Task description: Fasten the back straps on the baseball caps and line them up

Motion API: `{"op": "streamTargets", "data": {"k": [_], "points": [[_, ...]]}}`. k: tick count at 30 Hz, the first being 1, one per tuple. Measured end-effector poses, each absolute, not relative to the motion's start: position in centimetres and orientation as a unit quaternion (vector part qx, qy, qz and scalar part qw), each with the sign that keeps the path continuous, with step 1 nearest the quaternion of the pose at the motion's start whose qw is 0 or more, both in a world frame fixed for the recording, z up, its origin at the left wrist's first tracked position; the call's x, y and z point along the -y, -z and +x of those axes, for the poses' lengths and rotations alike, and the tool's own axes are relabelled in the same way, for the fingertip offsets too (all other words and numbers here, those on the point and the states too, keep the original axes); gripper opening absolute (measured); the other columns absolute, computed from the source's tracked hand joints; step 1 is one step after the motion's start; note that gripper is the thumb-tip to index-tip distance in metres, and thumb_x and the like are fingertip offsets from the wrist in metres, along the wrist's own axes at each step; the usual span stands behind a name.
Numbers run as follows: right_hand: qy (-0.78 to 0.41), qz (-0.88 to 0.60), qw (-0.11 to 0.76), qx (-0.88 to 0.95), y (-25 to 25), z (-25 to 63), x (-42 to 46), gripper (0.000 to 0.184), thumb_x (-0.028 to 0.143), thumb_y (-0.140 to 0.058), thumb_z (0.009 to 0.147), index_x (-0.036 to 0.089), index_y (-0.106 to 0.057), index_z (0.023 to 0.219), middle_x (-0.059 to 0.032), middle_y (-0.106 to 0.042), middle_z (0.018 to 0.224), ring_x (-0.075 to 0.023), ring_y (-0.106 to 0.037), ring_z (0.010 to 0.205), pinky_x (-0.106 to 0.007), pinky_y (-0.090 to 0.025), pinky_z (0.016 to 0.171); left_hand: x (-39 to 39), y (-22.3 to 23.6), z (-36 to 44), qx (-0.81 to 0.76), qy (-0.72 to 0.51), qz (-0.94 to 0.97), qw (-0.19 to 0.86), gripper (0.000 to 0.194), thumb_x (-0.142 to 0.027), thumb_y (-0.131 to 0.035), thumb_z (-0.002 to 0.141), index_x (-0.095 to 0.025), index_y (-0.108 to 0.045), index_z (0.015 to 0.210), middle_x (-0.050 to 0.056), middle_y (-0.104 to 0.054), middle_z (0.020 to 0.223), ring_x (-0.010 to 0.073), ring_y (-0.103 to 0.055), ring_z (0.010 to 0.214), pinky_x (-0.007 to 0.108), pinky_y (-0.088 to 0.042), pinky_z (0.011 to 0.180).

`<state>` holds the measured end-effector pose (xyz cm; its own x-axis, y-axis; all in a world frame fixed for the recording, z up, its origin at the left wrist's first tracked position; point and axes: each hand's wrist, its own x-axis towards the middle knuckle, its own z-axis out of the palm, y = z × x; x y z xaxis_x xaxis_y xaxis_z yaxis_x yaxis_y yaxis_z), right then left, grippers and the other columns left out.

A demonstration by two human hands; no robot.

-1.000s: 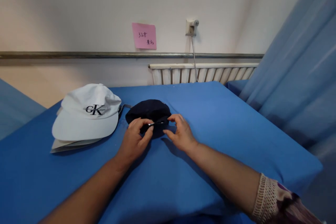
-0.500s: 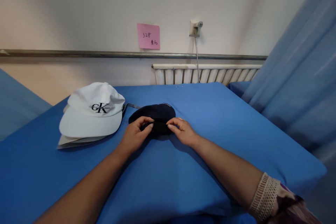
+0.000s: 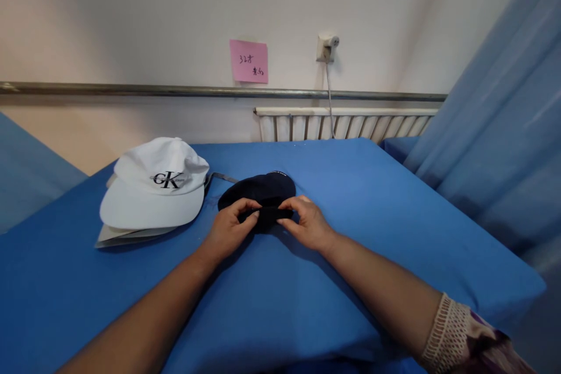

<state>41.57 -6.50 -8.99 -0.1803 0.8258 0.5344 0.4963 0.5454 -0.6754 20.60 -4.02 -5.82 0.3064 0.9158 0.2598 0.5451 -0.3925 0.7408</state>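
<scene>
A dark navy cap (image 3: 265,186) lies on the blue-covered bed (image 3: 272,292), its near edge a black band facing me. With thumb and forefinger, my left hand (image 3: 230,227) pinches the left part of that band. My right hand (image 3: 309,225) grips the band's right part in the same way, a short gap between the two sets of fingertips. Left of the dark cap sits a white cap (image 3: 153,187) with black letters on its front. It rests on other light-coloured caps or brims, mostly hidden beneath it.
A grey strap (image 3: 221,176) runs between the white cap and the dark one. Behind the bed are a metal rail (image 3: 175,91), a white radiator (image 3: 350,123) and a socket with a plugged cable (image 3: 326,48). A pink note (image 3: 249,62) is on the wall; a blue curtain (image 3: 504,111) hangs at right.
The dark cap has shifted slightly to the right with both hands. My right thumb and forefinger have moved a little along the band and are slightly farther apart.
</scene>
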Motion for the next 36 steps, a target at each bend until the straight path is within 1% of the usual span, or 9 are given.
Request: {"op": "streamTargets", "data": {"k": [5, 8, 10, 13, 17, 21, 25, 31, 36], "points": [[-0.233, -0.460, 0.483, 0.708, 10.0, 41.7, 6.0, 0.007, 0.022, -0.071, 0.080, 0.023, -0.067, 0.086, 0.0000, -0.066, 0.082, -0.0154, -0.059, 0.081, -0.029, -0.046, 0.076, 4.5, 6.0, 21.0, -0.468, -0.321, 0.784, 0.251, 0.029, -0.038, -0.055, 0.084, -0.019, -0.066, 0.103, 0.006, -0.072, 0.097, 0.0219, -0.067, 0.088, 0.037, -0.052, 0.084], [-0.265, -0.473, 0.478, 0.691, 10.2, 41.6, 5.8, 0.002, 0.024, -0.070, 0.081, 0.023, -0.068, 0.081, 0.0003, -0.066, 0.079, -0.0150, -0.059, 0.079, -0.029, -0.046, 0.077, 4.7, 6.2, 21.2, -0.453, -0.303, 0.804, 0.237, 0.034, -0.041, -0.060, 0.082, -0.019, -0.065, 0.107, 0.007, -0.072, 0.103, 0.0233, -0.067, 0.093, 0.038, -0.052, 0.086], [-0.282, -0.475, 0.476, 0.684, 10.2, 41.5, 5.8, 0.005, 0.025, -0.068, 0.082, 0.023, -0.068, 0.078, 0.0006, -0.067, 0.078, -0.0148, -0.059, 0.079, -0.030, -0.046, 0.077, 4.8, 6.2, 21.3, -0.445, -0.287, 0.820, 0.216, 0.036, -0.041, -0.065, 0.079, -0.020, -0.066, 0.107, 0.007, -0.072, 0.104, 0.0238, -0.067, 0.094, 0.037, -0.052, 0.084], [-0.306, -0.477, 0.476, 0.673, 10.3, 41.4, 5.7, 0.009, 0.026, -0.067, 0.082, 0.022, -0.066, 0.074, 0.0012, -0.066, 0.075, -0.0143, -0.059, 0.077, -0.029, -0.045, 0.076, 5.0, 6.1, 21.5, -0.430, -0.281, 0.840, 0.178, 0.031, -0.039, -0.065, 0.079, -0.021, -0.068, 0.104, 0.005, -0.072, 0.099, 0.0221, -0.067, 0.089, 0.036, -0.052, 0.082], [-0.357, -0.462, 0.477, 0.656, 10.4, 41.4, 5.7, 0.011, 0.027, -0.066, 0.081, 0.020, -0.064, 0.071, 0.0016, -0.065, 0.072, -0.0135, -0.058, 0.073, -0.026, -0.044, 0.070, 5.2, 6.0, 21.8, -0.413, -0.283, 0.853, 0.146, 0.021, -0.034, -0.058, 0.085, -0.021, -0.070, 0.096, 0.003, -0.071, 0.087, 0.0192, -0.064, 0.080, 0.034, -0.049, 0.079], [-0.391, -0.447, 0.475, 0.649, 10.0, 41.7, 5.7, 0.011, 0.027, -0.064, 0.082, 0.020, -0.065, 0.073, 0.0016, -0.065, 0.071, -0.0127, -0.058, 0.069, -0.026, -0.044, 0.069, 5.5, 5.8, 21.9, -0.409, -0.286, 0.855, 0.142, 0.022, -0.035, -0.054, 0.088, -0.021, -0.070, 0.093, 0.003, -0.071, 0.084, 0.0191, -0.062, 0.079, 0.034, -0.047, 0.077], [-0.358, -0.450, 0.470, 0.670, 9.6, 42.0, 5.7, 0.011, 0.023, -0.065, 0.082, 0.021, -0.066, 0.072, 0.0010, -0.065, 0.072, -0.0140, -0.058, 0.073, -0.029, -0.044, 0.074, 5.6, 5.5, 21.8, -0.397, -0.279, 0.861, 0.154, 0.023, -0.037, -0.053, 0.089, -0.022, -0.069, 0.095, 0.003, -0.071, 0.085, 0.0192, -0.061, 0.080, 0.034, -0.045, 0.079], [-0.358, -0.455, 0.427, 0.695, 9.7, 42.2, 5.5, 0.013, 0.019, -0.063, 0.083, 0.019, -0.063, 0.070, 0.0015, -0.063, 0.073, -0.0130, -0.056, 0.073, -0.027, -0.043, 0.072, 5.6, 5.7, 22.0, -0.394, -0.235, 0.874, 0.163, 0.025, -0.044, -0.057, 0.087, -0.022, -0.068, 0.093, 0.002, -0.070, 0.084, 0.0190, -0.059, 0.077, 0.034, -0.042, 0.076], [-0.366, -0.422, 0.401, 0.726, 9.4, 42.3, 5.9, 0.015, 0.020, -0.059, 0.086, 0.018, -0.062, 0.071, 0.0015, -0.062, 0.073, -0.0129, -0.056, 0.075, -0.026, -0.043, 0.074, 5.6, 6.0, 22.1, -0.404, -0.205, 0.882, 0.133, 0.025, -0.041, -0.052, 0.090, -0.021, -0.067, 0.087, 0.003, -0.067, 0.078, 0.0191, -0.057, 0.074, 0.033, -0.040, 0.072]]}}
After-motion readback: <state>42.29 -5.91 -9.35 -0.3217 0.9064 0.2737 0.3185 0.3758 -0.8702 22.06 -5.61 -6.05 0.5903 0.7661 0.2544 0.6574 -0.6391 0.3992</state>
